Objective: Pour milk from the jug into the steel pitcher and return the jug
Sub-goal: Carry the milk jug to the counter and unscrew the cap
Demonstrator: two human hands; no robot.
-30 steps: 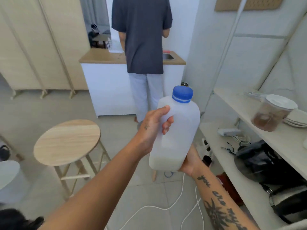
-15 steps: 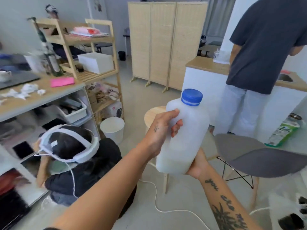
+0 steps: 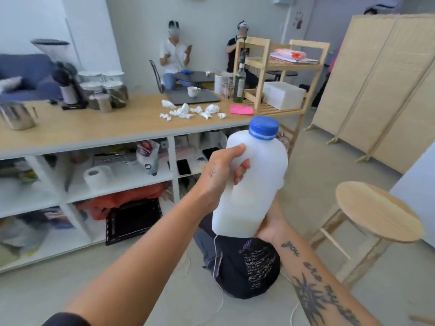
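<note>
Both hands carry the jug (image 3: 254, 175): left hand (image 3: 217, 177) closed around its handle, right hand (image 3: 270, 222) supporting underneath. Blue cap (image 3: 264, 127) is on; pitcher (image 3: 16, 116) far, someone crouches below, so stumbling risks dropping it.

A long wooden counter (image 3: 98, 130) crosses the left of the frame, with crumpled white paper (image 3: 188, 112), a pink cloth (image 3: 241, 110), a white cup (image 3: 193, 91) on a dark tray (image 3: 195, 97), a green bottle (image 3: 239, 84) and lidded jars (image 3: 110, 90) on it. White shelves (image 3: 131, 175) below hold a paper roll (image 3: 97, 176). A round wooden stool (image 3: 376, 210) stands lower right, a folding screen (image 3: 381, 85) upper right.
</note>
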